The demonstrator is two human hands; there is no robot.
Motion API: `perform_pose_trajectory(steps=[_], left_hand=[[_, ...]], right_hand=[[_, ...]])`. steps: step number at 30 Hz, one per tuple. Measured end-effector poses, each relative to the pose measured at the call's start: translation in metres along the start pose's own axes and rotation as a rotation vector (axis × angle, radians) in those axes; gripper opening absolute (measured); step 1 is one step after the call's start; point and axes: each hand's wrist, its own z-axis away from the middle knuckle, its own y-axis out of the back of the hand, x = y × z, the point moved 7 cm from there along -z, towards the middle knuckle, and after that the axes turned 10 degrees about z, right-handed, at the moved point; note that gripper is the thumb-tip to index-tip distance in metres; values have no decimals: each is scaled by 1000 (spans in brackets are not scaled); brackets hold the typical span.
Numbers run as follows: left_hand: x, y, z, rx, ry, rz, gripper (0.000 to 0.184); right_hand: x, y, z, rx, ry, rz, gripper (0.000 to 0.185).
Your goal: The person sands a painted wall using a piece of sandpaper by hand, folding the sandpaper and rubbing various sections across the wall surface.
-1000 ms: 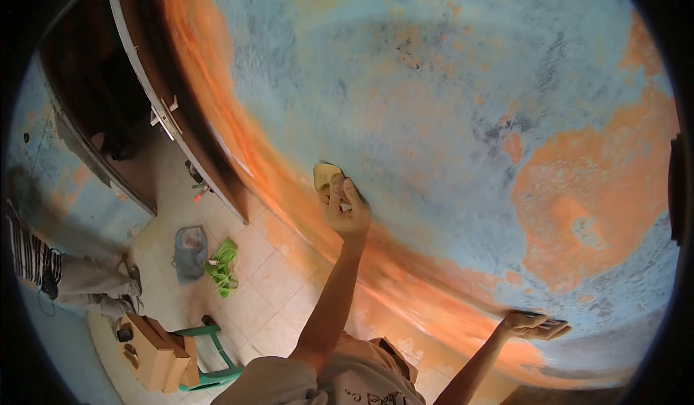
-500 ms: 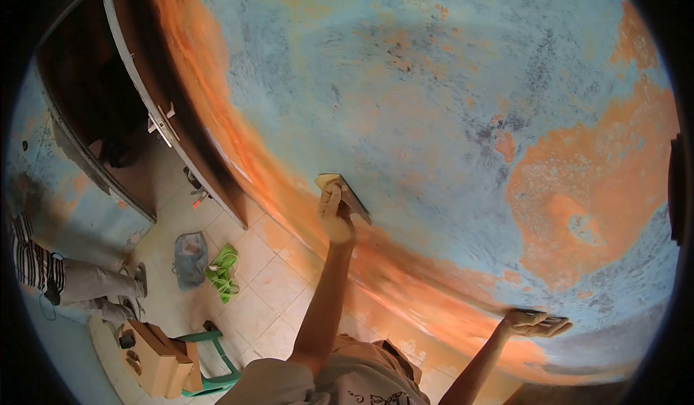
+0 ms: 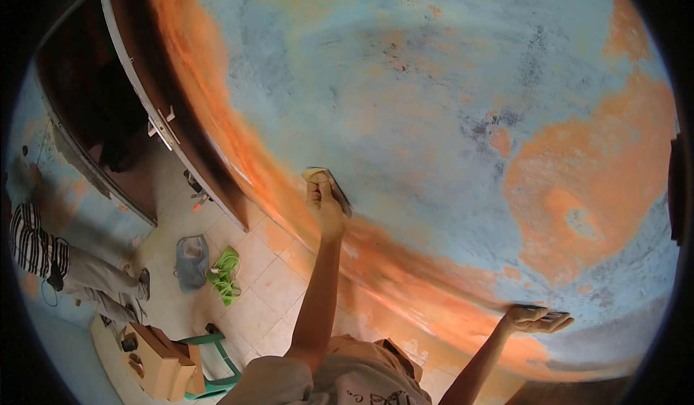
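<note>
My left hand (image 3: 325, 201) is closed around a flat piece (image 3: 339, 193) with a tan back and a dark straight edge, possibly folded sandpaper. That piece lies against the blue-and-orange patchy wall (image 3: 405, 130), just above its lower orange band. Farther right and lower, my right hand (image 3: 538, 320) is turned with its fingers up against the same wall. A thin dark flat piece (image 3: 533, 307) shows along the top of those fingers; what it is I cannot make out. Both forearms reach up from my light shirt.
An open doorway with a pale frame (image 3: 155, 109) is at left. On the tiled floor (image 3: 264, 282) lie a grey-blue bag (image 3: 191, 263) and a bright green strappy item (image 3: 225, 275). A cardboard box (image 3: 155, 362) rests by a green chair (image 3: 217, 365). Another person's legs (image 3: 101, 278) stand at far left.
My left hand has slid left and slightly up along the wall with its flat piece. My right hand stays almost in place. The other person at far left has shifted slightly.
</note>
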Motion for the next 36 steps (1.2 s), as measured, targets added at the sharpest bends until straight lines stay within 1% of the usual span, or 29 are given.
perform_pose_trajectory(steps=[1, 2, 3, 5, 6, 8, 9, 11, 12, 14, 16, 17, 18, 20, 21, 22, 24, 26, 27, 29, 30, 33, 35, 36], left_hand=[[-2, -1, 1, -90, -118, -85, 16], [6, -14, 3, -182, -243, -169, 16], [9, -18, 5, -187, -250, -170, 16], [14, -32, 20, -338, -238, -250, 16], [20, -32, 21, -328, -229, -252, 16], [26, -22, 6, -148, -117, -247, 16], [19, -20, 6, -155, -121, -247, 16], [21, -27, 13, -281, -346, -343, 18], [24, -29, 10, -283, -350, -345, 18], [22, -21, 3, -190, -162, -225, 19], [29, -16, -1, -193, -145, -222, 20], [30, -20, -5, -215, -140, -213, 20], [27, -22, -3, -223, -148, -209, 20], [19, -24, 16, -345, -186, -339, 18], [18, -21, 15, -336, -178, -346, 18], [19, -20, 11, -327, -242, -327, 17], [24, -22, 8, -323, -317, -299, 17], [19, 0, 0, -37, -103, -333, 13], [18, -2, 2, -45, -104, -332, 13], [26, -24, 13, -334, -311, -426, 16], [26, -25, 9, -337, -313, -428, 16], [29, -13, 7, -248, -355, -391, 15], [27, -10, -1, -225, -263, -379, 16], [26, -12, -2, -228, -269, -379, 16]], right_hand=[[0, 2, 0, 3, -4, 1, 52], [1, 2, 2, -4, -60, 1, 52], [2, 1, 3, -15, -114, 1, 52], [-2, 1, 3, -12, -93, -4, 52], [-4, 2, 1, -12, -70, 8, 53], [-5, 2, -3, -2, -49, 18, 53], [-7, 2, -4, 8, -38, 28, 52], [-12, 3, -6, 26, -19, 47, 52], [-14, 3, -6, 33, -5, 55, 51], [-14, 3, -5, 24, 21, 61, 51], [-4, 0, -3, 25, -67, -22, 52], [-3, 0, -2, 35, -71, -23, 52], [-1, 0, 0, 20, -86, -3, 51], [2, 0, 2, -8, -99, 21, 51], [3, 0, 2, -1, -54, 5, 51], [3, 0, 2, 10, -8, -13, 51], [7, -1, 5, 13, -25, -36, 50], [10, 1, 4, 17, -50, -48, 50], [7, 1, 2, 20, -42, -51, 50], [1, 0, 1, 31, -46, -51, 50], [-2, 0, 0, 30, -43, -41, 50], [0, 2, 1, 0, -33, -2, 51], [0, 2, 0, -1, -51, 36, 51], [-2, 2, -1, -3, -54, 51, 51]])
